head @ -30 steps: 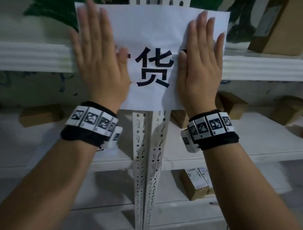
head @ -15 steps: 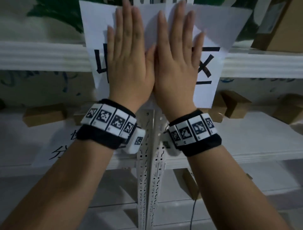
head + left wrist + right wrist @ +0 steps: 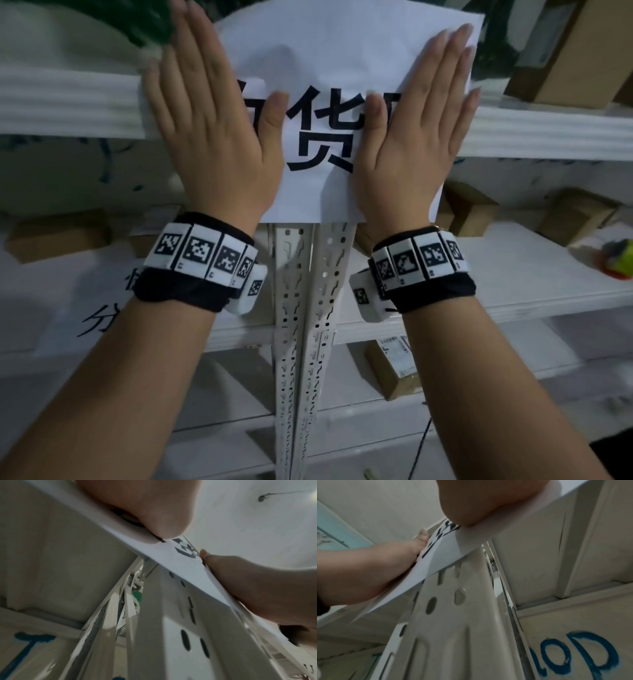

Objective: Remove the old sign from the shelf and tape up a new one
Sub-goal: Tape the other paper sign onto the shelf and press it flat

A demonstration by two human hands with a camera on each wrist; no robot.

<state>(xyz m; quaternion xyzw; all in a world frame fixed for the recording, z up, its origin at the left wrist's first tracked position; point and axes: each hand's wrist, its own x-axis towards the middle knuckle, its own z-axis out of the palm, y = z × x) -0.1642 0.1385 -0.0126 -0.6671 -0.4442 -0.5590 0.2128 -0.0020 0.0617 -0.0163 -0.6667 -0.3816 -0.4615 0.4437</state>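
Note:
A white paper sign (image 3: 318, 61) with large black characters lies against the front edge of the white shelf (image 3: 65, 102) and over the perforated upright post (image 3: 308, 308). My left hand (image 3: 212, 113) presses flat on the sign's left part, fingers straight. On the right part my right hand (image 3: 418, 126) presses the same way. The middle character shows between the thumbs. In the left wrist view the sign (image 3: 181, 562) runs edge-on under my palm, with the right hand (image 3: 257, 588) beyond it. The right wrist view shows the sign (image 3: 443, 557) and the left hand (image 3: 368, 574).
Another white sheet (image 3: 99, 308) with black characters lies on the lower shelf at the left. Cardboard boxes (image 3: 472, 209) sit on that shelf, and a large one (image 3: 575, 51) stands on the upper shelf at the right. A labelled box (image 3: 394, 366) sits lower down.
Half a second ago both hands lay side by side on the sign's middle. They have slid apart to its left and right parts, still flat on the paper.

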